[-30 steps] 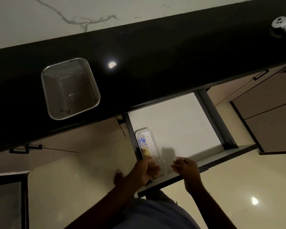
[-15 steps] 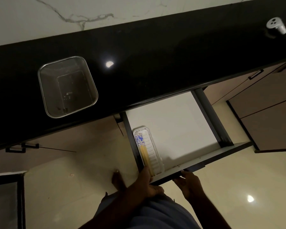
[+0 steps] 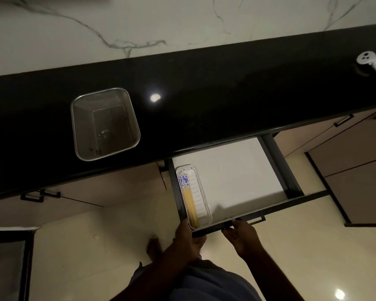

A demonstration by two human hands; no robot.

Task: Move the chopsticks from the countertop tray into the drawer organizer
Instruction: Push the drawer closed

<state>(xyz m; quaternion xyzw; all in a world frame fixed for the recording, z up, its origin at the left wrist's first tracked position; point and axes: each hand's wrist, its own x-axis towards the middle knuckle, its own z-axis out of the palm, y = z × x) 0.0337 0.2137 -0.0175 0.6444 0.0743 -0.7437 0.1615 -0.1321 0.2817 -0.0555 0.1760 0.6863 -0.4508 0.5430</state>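
The dark-framed drawer (image 3: 278, 168) stands pulled out from under the glossy black countertop (image 3: 226, 94), its white floor open to view across the middle and right. Hard against its left wall lies the narrow clear plastic organizer (image 3: 199, 196). The pale wooden chopsticks (image 3: 190, 205) with blue-patterned ends lie lengthwise inside it, along its left side.

The left hand (image 3: 189, 235) clamps the drawer front (image 3: 280, 208) at its left corner, thumb up beside the organizer's near end. The right hand (image 3: 241, 235) hooks curled fingers onto the black bar handle (image 3: 256, 221) on that front.

Up on the countertop, well to the left, sits the rectangular steel tray (image 3: 105, 123), its bare bottom showing. A small steel shaker (image 3: 369, 61) lies tilted at the far right. Beige cabinet doors (image 3: 356, 170) flank the drawer. A bare foot (image 3: 153, 246) rests on the cream floor tiles (image 3: 96, 257), and a white marble wall (image 3: 182, 18) backs the counter.
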